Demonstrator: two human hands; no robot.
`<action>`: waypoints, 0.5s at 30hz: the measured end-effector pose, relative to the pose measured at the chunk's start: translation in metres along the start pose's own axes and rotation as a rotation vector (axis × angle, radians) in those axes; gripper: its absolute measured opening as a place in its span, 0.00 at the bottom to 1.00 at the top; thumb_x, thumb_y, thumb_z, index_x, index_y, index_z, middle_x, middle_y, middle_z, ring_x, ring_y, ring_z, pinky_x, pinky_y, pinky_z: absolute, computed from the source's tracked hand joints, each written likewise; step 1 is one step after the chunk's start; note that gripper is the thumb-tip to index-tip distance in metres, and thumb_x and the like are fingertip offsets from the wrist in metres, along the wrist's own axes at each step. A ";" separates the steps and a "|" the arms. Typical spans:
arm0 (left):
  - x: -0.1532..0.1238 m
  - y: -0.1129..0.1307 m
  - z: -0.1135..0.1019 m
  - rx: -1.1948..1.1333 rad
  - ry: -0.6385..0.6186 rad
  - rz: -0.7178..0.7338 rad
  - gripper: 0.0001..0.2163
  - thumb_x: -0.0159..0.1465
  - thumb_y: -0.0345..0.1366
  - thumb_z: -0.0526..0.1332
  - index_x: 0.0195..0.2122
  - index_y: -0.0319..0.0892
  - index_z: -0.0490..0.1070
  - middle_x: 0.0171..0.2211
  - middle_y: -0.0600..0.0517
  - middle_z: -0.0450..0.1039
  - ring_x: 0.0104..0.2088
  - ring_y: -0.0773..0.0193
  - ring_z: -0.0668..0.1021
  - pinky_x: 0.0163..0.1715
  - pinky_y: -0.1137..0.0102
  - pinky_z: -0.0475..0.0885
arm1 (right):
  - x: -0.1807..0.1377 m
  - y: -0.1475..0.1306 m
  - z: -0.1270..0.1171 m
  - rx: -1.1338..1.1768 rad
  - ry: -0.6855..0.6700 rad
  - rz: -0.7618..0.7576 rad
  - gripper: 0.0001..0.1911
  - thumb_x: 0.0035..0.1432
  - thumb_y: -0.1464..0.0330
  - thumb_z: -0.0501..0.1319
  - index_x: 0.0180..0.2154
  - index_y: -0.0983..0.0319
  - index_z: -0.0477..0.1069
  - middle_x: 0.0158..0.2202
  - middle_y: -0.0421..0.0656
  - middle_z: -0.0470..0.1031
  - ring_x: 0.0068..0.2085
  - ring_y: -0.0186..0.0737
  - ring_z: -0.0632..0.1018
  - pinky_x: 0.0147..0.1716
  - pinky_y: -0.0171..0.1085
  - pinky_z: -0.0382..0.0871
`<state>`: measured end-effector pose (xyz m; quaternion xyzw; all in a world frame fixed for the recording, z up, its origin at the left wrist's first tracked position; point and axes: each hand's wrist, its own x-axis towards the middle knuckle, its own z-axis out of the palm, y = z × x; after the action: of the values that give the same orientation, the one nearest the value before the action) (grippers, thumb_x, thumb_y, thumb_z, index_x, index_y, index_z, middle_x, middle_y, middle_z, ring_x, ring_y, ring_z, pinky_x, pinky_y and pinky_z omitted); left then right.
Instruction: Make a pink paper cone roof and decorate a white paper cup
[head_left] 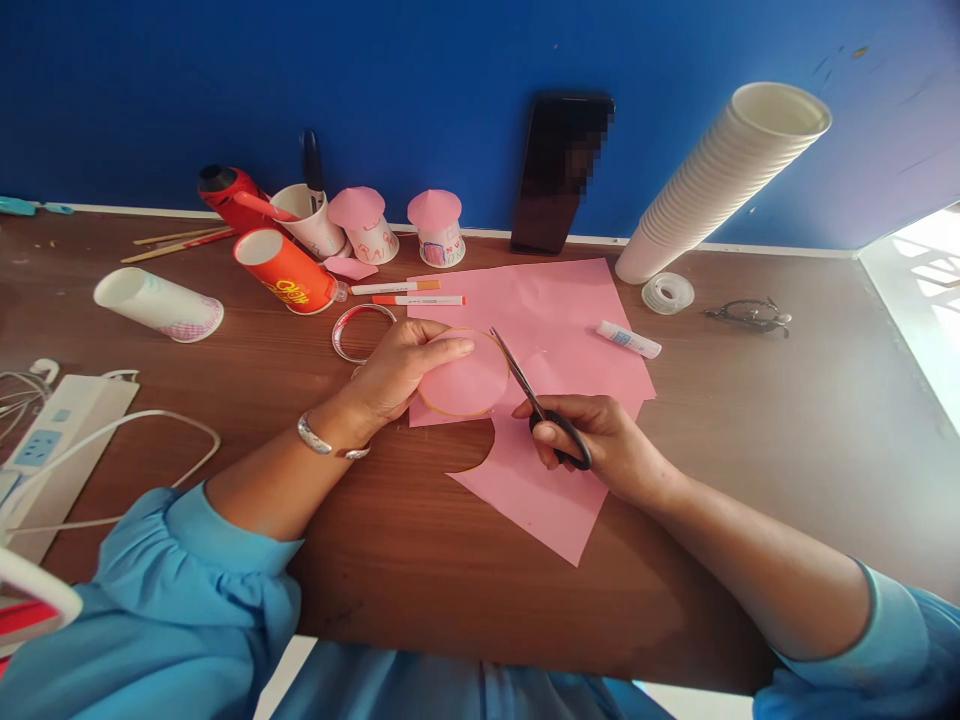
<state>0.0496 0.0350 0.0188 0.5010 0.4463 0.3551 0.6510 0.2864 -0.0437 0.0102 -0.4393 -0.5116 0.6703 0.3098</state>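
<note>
My left hand (pixel 401 368) pinches a pink paper circle (pixel 466 380) with an orange drawn outline, held just above the table. My right hand (pixel 592 440) grips black-handled scissors (pixel 536 405), whose blades point up-left at the circle's right edge. Under both lies a large pink paper sheet (pixel 555 330) with a curved cut-out along its lower left edge.
Behind stand two paper cups with pink cone tops (pixel 439 228), an orange cup (pixel 289 272) on its side, a white cup (pixel 159 303), markers (pixel 416 294), a tape ring (pixel 361 330), a glue stick (pixel 628 340), a cup stack (pixel 720 180), a phone (pixel 559 170) and a power strip (pixel 45 440).
</note>
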 end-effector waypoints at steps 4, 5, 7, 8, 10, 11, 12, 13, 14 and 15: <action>0.001 0.000 -0.001 -0.019 0.004 -0.020 0.14 0.52 0.44 0.74 0.22 0.38 0.77 0.20 0.54 0.70 0.23 0.70 0.69 0.24 0.74 0.63 | 0.000 0.000 0.000 -0.004 -0.001 -0.006 0.27 0.57 0.48 0.69 0.44 0.65 0.79 0.20 0.36 0.69 0.23 0.31 0.67 0.23 0.33 0.62; 0.001 0.000 -0.001 -0.020 0.004 -0.024 0.14 0.52 0.44 0.74 0.22 0.38 0.77 0.20 0.54 0.71 0.23 0.70 0.70 0.24 0.74 0.63 | 0.000 0.001 0.000 -0.007 -0.002 -0.005 0.27 0.57 0.48 0.69 0.44 0.65 0.79 0.20 0.36 0.69 0.23 0.31 0.67 0.23 0.34 0.62; 0.002 0.001 -0.001 -0.018 0.004 -0.029 0.13 0.52 0.43 0.74 0.23 0.38 0.77 0.21 0.54 0.72 0.24 0.69 0.71 0.24 0.74 0.63 | 0.000 0.001 0.000 -0.008 -0.008 -0.005 0.27 0.58 0.48 0.69 0.45 0.65 0.79 0.20 0.36 0.69 0.23 0.31 0.67 0.23 0.34 0.62; 0.002 0.002 -0.001 -0.016 0.003 -0.033 0.13 0.51 0.43 0.74 0.23 0.38 0.78 0.21 0.54 0.73 0.24 0.69 0.71 0.24 0.74 0.63 | 0.000 0.002 -0.001 -0.006 -0.011 -0.007 0.27 0.58 0.48 0.69 0.45 0.65 0.79 0.20 0.36 0.69 0.23 0.31 0.67 0.23 0.34 0.62; 0.002 0.004 -0.001 -0.016 -0.001 -0.039 0.12 0.50 0.43 0.74 0.24 0.38 0.79 0.22 0.53 0.74 0.24 0.70 0.71 0.24 0.74 0.63 | 0.000 0.002 -0.001 0.002 -0.014 -0.011 0.26 0.58 0.49 0.69 0.45 0.65 0.79 0.20 0.36 0.70 0.23 0.31 0.67 0.23 0.33 0.62; 0.002 0.005 -0.001 -0.016 -0.006 -0.042 0.12 0.50 0.43 0.74 0.24 0.38 0.79 0.22 0.53 0.74 0.24 0.70 0.70 0.24 0.74 0.63 | -0.001 0.003 -0.001 0.005 -0.015 -0.010 0.26 0.58 0.49 0.69 0.45 0.65 0.79 0.20 0.36 0.70 0.23 0.31 0.67 0.23 0.33 0.61; 0.002 0.006 -0.001 -0.014 -0.010 -0.043 0.13 0.50 0.43 0.74 0.24 0.38 0.79 0.22 0.53 0.74 0.23 0.70 0.70 0.24 0.74 0.63 | -0.001 0.003 -0.001 0.006 -0.014 -0.008 0.26 0.58 0.49 0.69 0.45 0.65 0.79 0.20 0.36 0.70 0.23 0.31 0.67 0.23 0.33 0.61; 0.002 0.006 -0.002 -0.009 -0.012 -0.044 0.13 0.50 0.43 0.74 0.24 0.38 0.79 0.22 0.53 0.73 0.23 0.70 0.70 0.24 0.74 0.63 | -0.001 0.003 -0.001 0.005 -0.013 -0.004 0.26 0.58 0.49 0.69 0.45 0.65 0.79 0.20 0.36 0.70 0.23 0.31 0.67 0.23 0.33 0.61; 0.002 0.006 -0.002 -0.001 -0.013 -0.044 0.13 0.50 0.43 0.73 0.23 0.38 0.78 0.21 0.53 0.73 0.23 0.69 0.70 0.24 0.74 0.63 | -0.001 0.003 -0.001 0.003 -0.012 -0.001 0.26 0.58 0.49 0.69 0.45 0.65 0.79 0.20 0.36 0.70 0.24 0.31 0.68 0.23 0.33 0.61; 0.002 0.006 -0.003 0.010 -0.013 -0.043 0.14 0.51 0.44 0.73 0.23 0.37 0.78 0.21 0.54 0.73 0.23 0.69 0.70 0.24 0.73 0.63 | -0.001 0.004 -0.001 0.000 -0.012 0.001 0.26 0.58 0.49 0.69 0.45 0.65 0.79 0.20 0.36 0.70 0.24 0.31 0.68 0.23 0.33 0.61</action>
<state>0.0476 0.0392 0.0243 0.4968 0.4544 0.3356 0.6588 0.2874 -0.0450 0.0068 -0.4355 -0.5132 0.6730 0.3067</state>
